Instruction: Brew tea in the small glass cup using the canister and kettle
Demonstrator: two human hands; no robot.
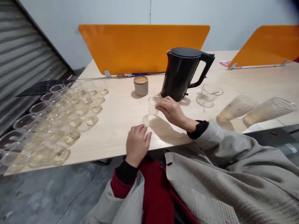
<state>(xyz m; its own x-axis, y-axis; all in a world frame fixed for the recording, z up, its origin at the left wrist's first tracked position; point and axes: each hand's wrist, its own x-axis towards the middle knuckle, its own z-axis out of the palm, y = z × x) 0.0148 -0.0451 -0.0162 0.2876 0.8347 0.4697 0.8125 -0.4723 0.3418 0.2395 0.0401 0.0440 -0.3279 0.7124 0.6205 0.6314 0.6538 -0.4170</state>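
My right hand [170,109] pinches the side of a clear plastic cup [152,107], which stands upright on the table [112,133] or just over it; I cannot tell which. A little pale liquid or residue shows near the cup's bottom. Nearer the front edge, my left hand [138,143] lies palm down on the tabletop, fingers loosely stretched and nothing in it. Behind the held cup stand a black electric kettle [178,74] and a grey jar [141,87] with a wooden lid.
At the left, clear cups [74,119] with pale liquid and bits in them stand in rows. A glass cup [209,93] on a saucer is right of the kettle. Two stacks of cups [237,107] stand farther right. Orange dividers [144,46] line the back.
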